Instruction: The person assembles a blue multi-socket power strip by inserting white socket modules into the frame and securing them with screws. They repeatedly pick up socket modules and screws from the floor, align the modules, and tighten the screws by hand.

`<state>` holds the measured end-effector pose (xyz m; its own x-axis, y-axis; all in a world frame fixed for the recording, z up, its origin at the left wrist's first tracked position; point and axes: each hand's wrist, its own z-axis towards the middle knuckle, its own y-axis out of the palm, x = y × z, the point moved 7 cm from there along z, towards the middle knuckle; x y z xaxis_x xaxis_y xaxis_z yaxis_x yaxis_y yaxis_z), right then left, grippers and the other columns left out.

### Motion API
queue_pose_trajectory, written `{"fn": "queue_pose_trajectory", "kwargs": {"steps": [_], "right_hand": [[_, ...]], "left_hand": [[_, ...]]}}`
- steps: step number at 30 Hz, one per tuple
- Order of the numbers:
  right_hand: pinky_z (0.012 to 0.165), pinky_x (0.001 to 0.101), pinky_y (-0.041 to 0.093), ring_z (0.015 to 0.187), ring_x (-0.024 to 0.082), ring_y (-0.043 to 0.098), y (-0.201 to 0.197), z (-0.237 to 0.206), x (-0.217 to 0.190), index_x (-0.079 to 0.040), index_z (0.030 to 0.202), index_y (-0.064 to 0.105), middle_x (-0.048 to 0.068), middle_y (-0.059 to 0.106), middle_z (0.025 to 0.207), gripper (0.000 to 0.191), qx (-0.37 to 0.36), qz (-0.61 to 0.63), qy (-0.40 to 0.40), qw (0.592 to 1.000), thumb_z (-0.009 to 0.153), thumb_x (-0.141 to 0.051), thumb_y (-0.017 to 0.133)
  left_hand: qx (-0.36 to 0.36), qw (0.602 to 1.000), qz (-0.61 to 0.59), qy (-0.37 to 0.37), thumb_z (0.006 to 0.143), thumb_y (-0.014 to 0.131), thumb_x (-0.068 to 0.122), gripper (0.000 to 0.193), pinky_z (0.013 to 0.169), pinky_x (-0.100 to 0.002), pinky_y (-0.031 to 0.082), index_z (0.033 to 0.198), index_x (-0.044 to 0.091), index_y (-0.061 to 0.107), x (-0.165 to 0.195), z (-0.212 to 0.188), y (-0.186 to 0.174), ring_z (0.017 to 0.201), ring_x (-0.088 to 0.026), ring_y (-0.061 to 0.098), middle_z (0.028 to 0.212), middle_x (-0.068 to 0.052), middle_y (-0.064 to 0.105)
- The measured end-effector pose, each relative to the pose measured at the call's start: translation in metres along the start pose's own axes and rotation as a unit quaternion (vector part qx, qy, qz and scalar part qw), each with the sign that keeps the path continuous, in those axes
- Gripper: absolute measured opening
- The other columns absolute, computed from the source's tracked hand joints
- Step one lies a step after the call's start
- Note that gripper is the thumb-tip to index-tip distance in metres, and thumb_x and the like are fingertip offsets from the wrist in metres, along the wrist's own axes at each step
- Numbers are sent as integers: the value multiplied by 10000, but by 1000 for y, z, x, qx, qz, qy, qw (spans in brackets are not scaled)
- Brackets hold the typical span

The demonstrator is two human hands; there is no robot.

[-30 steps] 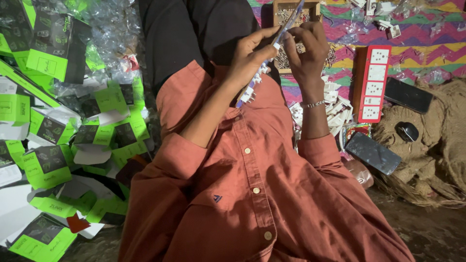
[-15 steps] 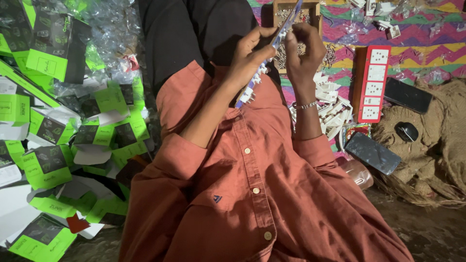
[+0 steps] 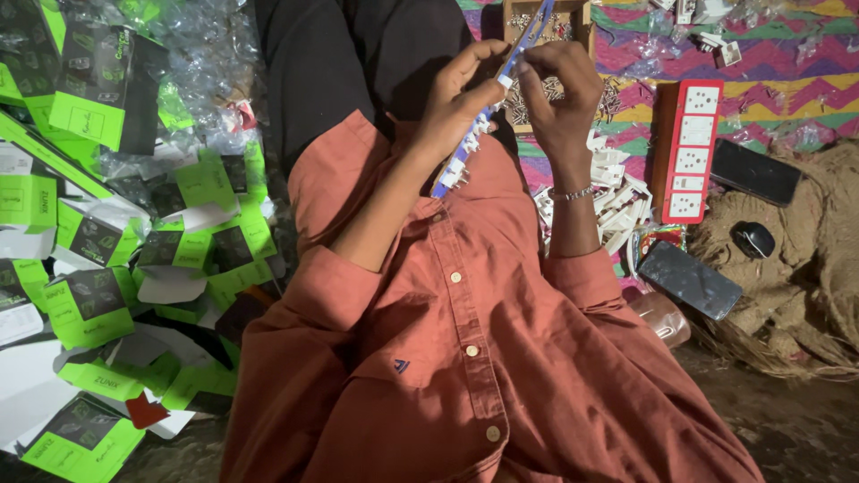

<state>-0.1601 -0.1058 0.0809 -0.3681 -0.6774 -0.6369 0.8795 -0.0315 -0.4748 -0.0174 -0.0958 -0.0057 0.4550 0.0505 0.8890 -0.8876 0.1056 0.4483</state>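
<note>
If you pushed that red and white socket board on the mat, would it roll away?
Probably not. The red and white socket board looks long, flat and boxy, so it would likely slide, not roll. It seems stiff plastic, unlikely to flop. The zigzag mat looks woven, so it may drag.

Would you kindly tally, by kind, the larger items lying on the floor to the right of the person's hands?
Red extension board with white sockets: 1
Dark flat phones, one and another: 2
Small black round object on the sacking: 1
Wooden tray of small metal parts: 1
Total: 5
</note>
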Motion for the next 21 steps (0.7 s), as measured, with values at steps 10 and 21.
{"fn": "queue_pose_trajectory", "kwargs": {"steps": [10, 21], "right_hand": [[785, 268, 517, 879, 145, 613, 10, -5, 19, 15, 1027, 641, 75, 603, 984, 59, -2, 23, 76, 997, 1051, -24, 678], [912, 254, 467, 996, 92, 534, 11, -28, 14, -10, 1106, 553, 5, 574, 1048, 97, 140, 256, 141, 946, 1114, -104, 573]], "left_hand": [[-2, 1000, -2, 8, 930, 657, 30, 476, 948, -267, 533, 1394, -27, 566, 3, 2, 1, 1121, -107, 609, 1336, -81, 627], [-9, 913, 366, 179, 829, 787, 66, 438, 1019, -342, 556, 1245, 26, 658, 109, -26, 46, 1234, -282, 683, 1366, -145, 646]]}}
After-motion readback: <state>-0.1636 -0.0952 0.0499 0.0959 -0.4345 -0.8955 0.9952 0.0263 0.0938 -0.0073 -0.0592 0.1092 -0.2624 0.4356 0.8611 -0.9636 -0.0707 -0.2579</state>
